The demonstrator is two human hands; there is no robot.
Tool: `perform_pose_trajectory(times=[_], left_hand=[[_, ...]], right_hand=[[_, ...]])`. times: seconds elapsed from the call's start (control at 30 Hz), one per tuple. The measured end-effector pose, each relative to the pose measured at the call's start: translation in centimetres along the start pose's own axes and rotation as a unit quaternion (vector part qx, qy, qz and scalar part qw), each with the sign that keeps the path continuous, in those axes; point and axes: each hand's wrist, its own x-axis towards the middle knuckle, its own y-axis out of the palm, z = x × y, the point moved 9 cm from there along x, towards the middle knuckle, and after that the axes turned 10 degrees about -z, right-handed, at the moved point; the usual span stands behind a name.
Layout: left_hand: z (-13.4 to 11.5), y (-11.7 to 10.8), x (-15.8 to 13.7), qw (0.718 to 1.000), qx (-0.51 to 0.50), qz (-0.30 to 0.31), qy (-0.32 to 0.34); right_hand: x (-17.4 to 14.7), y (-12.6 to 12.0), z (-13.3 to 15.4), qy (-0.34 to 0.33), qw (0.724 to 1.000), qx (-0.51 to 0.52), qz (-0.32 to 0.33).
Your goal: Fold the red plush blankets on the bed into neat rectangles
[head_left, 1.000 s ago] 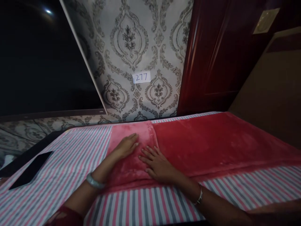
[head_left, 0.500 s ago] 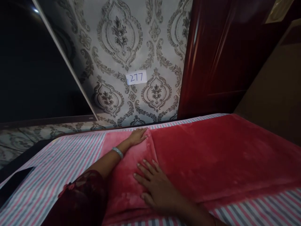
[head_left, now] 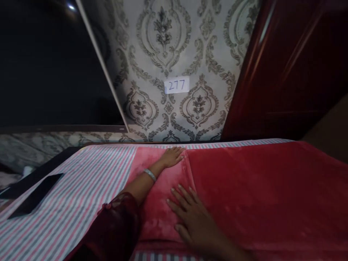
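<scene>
A red plush blanket point(head_left: 261, 188) lies spread on a striped cloth point(head_left: 95, 181), with its left end folded over into a lighter pink-red flap point(head_left: 154, 214). My left hand point(head_left: 172, 156) rests flat on the far part of that flap, close to its edge, fingers stretched out. Nearer to me, my right hand point(head_left: 194, 217) lies palm down across the flap's edge, its fingers spread. Neither hand grips anything. A bracelet point(head_left: 150, 175) circles my left wrist.
A black phone-like slab point(head_left: 36, 195) lies on the striped cloth at left. Behind the surface stand a large dark screen point(head_left: 54, 72), a patterned wall point(head_left: 168, 61) bearing a paper marked 277 point(head_left: 176, 85), and a dark red wooden panel point(head_left: 288, 72) at right.
The camera view has turned left, so everything sits further right in the picture. Both hands stay flat on the folded flap, in nearly the same places on it.
</scene>
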Motion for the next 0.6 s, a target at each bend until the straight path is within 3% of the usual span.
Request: perform_pose_trajectory(times=[0.13,0.3,0.43,0.53,0.6], left_hand=[[0.2,-1.6,-0.3,1.000,-0.009,-0.009,-0.023],[4.1,-8.2,-4.2,0.985,-0.036,-0.107,-0.132],[8.9,-12.3,-11.9,0.946,-0.081,-0.168,-0.266],[10.2,-12.7,-19.4,0.907,-0.128,-0.174,-0.361],[9.3,-11.8,-24.2,0.885,-0.175,-0.164,-0.400]], right_hand=[[0.1,0.2,-0.1,-0.010,0.999,-0.041,-0.014],[0.2,-0.1,0.2,-0.031,0.996,-0.078,-0.036],[0.1,-0.2,0.1,-0.047,0.993,-0.095,-0.061],[-0.1,0.0,-0.2,-0.054,0.990,-0.103,-0.077],[-0.2,0.1,-0.4,-0.060,0.989,-0.107,-0.083]])
